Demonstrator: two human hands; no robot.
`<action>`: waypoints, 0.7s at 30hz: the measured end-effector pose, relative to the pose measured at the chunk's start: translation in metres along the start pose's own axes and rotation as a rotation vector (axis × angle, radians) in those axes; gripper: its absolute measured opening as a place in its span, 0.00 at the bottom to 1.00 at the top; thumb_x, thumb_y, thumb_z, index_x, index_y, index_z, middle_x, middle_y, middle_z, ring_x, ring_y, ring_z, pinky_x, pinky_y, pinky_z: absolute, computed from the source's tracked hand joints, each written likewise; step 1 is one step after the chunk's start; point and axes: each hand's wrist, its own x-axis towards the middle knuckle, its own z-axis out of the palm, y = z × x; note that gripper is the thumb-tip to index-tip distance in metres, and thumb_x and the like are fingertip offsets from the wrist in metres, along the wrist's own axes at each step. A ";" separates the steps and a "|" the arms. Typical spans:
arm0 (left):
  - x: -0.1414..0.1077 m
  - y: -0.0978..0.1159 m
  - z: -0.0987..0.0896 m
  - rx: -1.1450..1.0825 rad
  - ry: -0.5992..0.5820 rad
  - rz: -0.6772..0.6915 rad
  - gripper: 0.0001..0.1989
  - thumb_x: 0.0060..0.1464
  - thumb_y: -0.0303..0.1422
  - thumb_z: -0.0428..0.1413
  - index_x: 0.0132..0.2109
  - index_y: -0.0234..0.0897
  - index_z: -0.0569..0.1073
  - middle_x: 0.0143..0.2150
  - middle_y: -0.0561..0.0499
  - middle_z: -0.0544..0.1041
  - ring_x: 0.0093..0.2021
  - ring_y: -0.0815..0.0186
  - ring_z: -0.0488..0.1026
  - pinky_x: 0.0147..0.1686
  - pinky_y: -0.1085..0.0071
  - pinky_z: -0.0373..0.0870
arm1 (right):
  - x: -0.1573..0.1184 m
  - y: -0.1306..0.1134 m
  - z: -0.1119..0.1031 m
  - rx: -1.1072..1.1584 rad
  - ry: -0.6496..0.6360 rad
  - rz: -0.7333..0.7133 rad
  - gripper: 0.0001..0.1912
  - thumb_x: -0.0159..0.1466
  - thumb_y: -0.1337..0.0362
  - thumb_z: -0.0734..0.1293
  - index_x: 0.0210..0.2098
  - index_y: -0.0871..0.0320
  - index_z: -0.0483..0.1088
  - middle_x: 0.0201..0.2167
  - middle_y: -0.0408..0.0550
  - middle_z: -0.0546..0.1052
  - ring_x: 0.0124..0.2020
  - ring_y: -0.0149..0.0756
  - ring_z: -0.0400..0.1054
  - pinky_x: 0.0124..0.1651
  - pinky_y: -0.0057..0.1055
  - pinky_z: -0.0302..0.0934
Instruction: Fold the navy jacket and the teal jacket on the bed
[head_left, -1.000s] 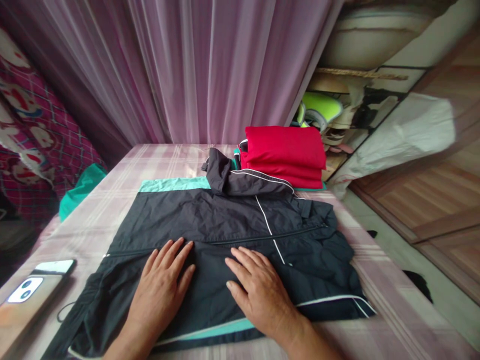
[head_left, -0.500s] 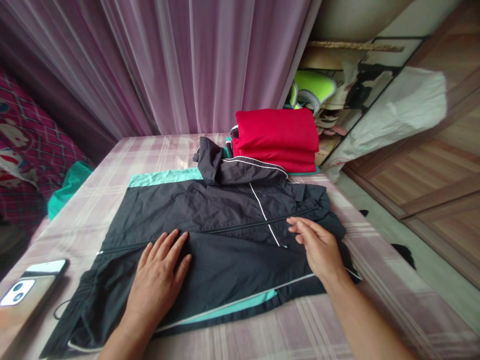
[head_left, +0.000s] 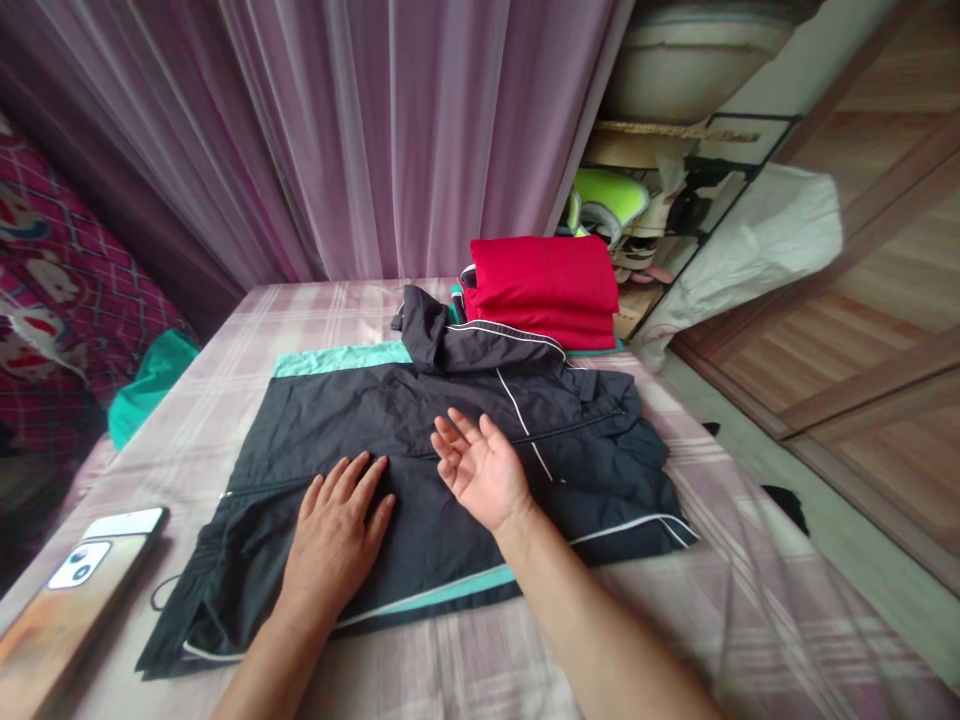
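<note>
On the plaid-covered counter point(head_left: 600, 640), the left hand point(head_left: 341, 525) lies flat on the dark jacket point(head_left: 442, 500), grip open; the right hand point(head_left: 484, 470), palm up, is open.

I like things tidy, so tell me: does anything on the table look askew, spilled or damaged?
Only the dark garment looks askew: its far part is bunched up just in front of the folded red cloth, while the rest lies fairly flat. No spill or damage shows.

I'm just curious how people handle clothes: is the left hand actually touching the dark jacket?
Touching. The head view shows the left hand lying palm down on the dark jacket, its fingers flat against the fabric.
</note>
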 end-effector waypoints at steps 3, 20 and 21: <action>-0.001 -0.001 0.001 0.009 0.002 -0.004 0.24 0.65 0.42 0.46 0.64 0.44 0.70 0.65 0.45 0.71 0.67 0.52 0.65 0.65 0.47 0.61 | 0.009 0.004 -0.013 -0.018 0.023 -0.027 0.22 0.70 0.47 0.54 0.46 0.54 0.70 0.50 0.53 0.78 0.56 0.41 0.72 0.50 0.46 0.71; 0.000 0.000 -0.002 0.012 -0.019 -0.009 0.24 0.66 0.42 0.46 0.64 0.43 0.69 0.66 0.46 0.71 0.67 0.52 0.65 0.65 0.48 0.61 | 0.002 -0.063 -0.092 -0.458 0.435 -0.352 0.14 0.59 0.51 0.67 0.33 0.55 0.75 0.28 0.46 0.79 0.26 0.33 0.71 0.28 0.27 0.62; 0.000 0.001 -0.002 0.016 -0.021 -0.010 0.24 0.66 0.42 0.46 0.64 0.43 0.69 0.66 0.46 0.71 0.67 0.52 0.65 0.65 0.48 0.61 | 0.001 -0.064 -0.094 -0.674 0.451 -0.408 0.15 0.59 0.50 0.67 0.30 0.55 0.75 0.24 0.45 0.78 0.24 0.33 0.69 0.28 0.27 0.60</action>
